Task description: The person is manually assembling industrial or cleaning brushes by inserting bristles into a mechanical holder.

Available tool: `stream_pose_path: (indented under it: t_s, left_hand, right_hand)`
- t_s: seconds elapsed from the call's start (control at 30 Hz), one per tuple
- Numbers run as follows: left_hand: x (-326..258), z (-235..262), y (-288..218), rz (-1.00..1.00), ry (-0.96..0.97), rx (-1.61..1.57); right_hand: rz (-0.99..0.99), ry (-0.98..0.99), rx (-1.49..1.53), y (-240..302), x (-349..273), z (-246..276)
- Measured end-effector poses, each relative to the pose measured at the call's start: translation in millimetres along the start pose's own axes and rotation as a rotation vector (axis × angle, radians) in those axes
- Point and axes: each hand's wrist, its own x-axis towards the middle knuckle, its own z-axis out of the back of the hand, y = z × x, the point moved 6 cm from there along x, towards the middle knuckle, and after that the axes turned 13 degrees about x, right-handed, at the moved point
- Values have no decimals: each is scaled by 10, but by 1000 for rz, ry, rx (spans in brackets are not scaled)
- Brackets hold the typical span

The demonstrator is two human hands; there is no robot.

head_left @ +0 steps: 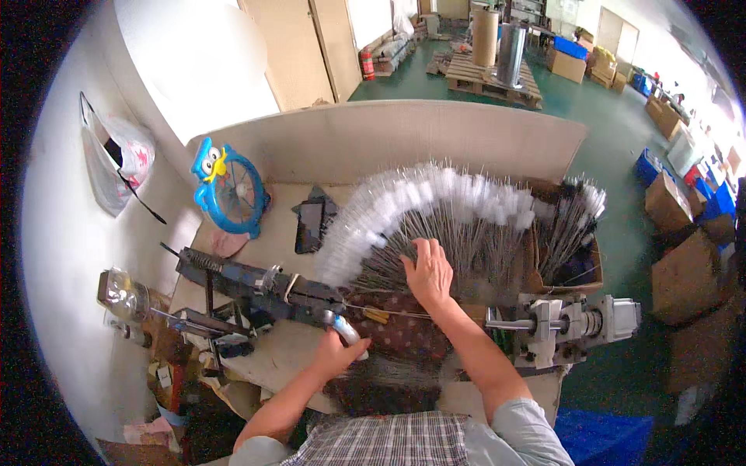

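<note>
Brushes (435, 210), long wire-stemmed ones with white bristle tips, lie fanned out in a wide arc across the far half of the bench (280, 241), their stems converging toward the near middle. I see my right hand (427, 272) laid flat on those stems, fingers spread and open, palm down; it presses on them but closes around nothing that I can make out. My left hand (338, 349) sits nearer, left of centre, curled shut around a pale rounded handle (343, 328) at the near end of a dark blue machine arm (256, 283) that runs off to the left. A thin wire (396, 313) stretches from that arm rightward to a grey and white motor unit (571, 322) on the near right edge. Under my forearms lies a dark patterned cloth (396, 342). A second bundle of the same brushes (571, 221) stands in a cardboard box (579, 272) to the right. On the far left of the bench stands a small blue fan (229, 190) with a cartoon bird on its rim, and just right of it lies a dark phone (311, 221). A plastic bag (116, 163) hangs on the left wall.
</note>
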Motion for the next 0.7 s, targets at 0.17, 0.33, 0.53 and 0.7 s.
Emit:
stream_pose_path:
  t_s: [0.17, 0.33, 0.53, 0.7]
  left_hand:
    - [-144, 280, 680, 49, -163, -229]
    - [-327, 324, 883, 125, -189, -208]
    - [-375, 257, 823, -67, -217, 152]
    - [-375, 194, 1231, 33, -196, -173]
  right_hand:
    - [68, -4, 1, -100, -5, -59]
    - [80, -19, -39, -114, 12, 4]
    - [-40, -75, 30, -145, 10, 158]
    - [-91, -12, -97, -358, -100, 258]
